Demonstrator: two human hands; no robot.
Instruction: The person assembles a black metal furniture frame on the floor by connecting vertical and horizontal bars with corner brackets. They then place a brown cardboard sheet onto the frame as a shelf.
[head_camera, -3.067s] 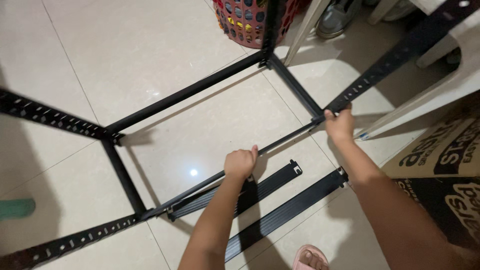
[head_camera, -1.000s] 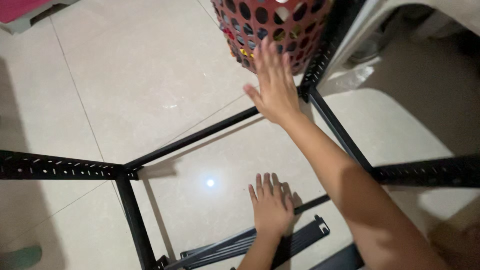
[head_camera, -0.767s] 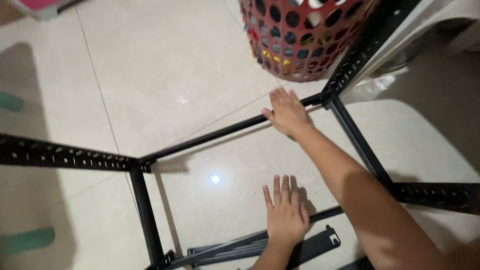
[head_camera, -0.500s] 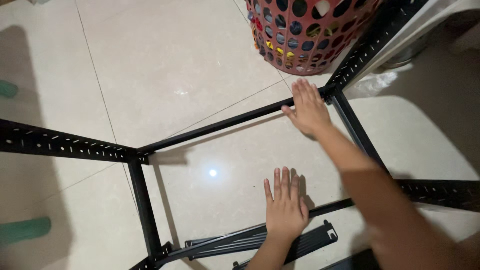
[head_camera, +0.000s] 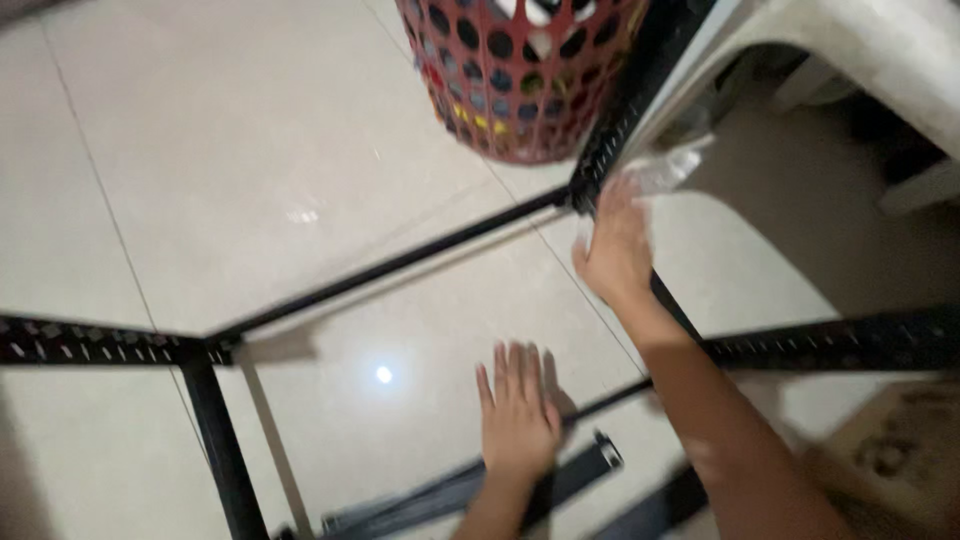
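Note:
A black metal shelf frame (head_camera: 400, 262) of slotted angle bars lies on the pale tiled floor. My right hand (head_camera: 615, 245) rests on its far right corner, where a slotted upright (head_camera: 630, 110) meets the cross bar; the fingers look wrapped on the corner, but the picture is blurred. My left hand (head_camera: 518, 410) lies flat with fingers spread on the near bar of the frame. Loose black bars (head_camera: 470, 490) lie on the floor just under that hand.
A red plastic basket with round holes (head_camera: 520, 70) stands right behind the far corner. A white plastic piece of furniture (head_camera: 870, 45) fills the upper right. Another slotted bar (head_camera: 840, 340) runs off to the right, one (head_camera: 80, 340) to the left.
My right hand has slid right along the far cross bar to the corner by the basket. My left hand has stayed flat on the near bar. The view has shifted.

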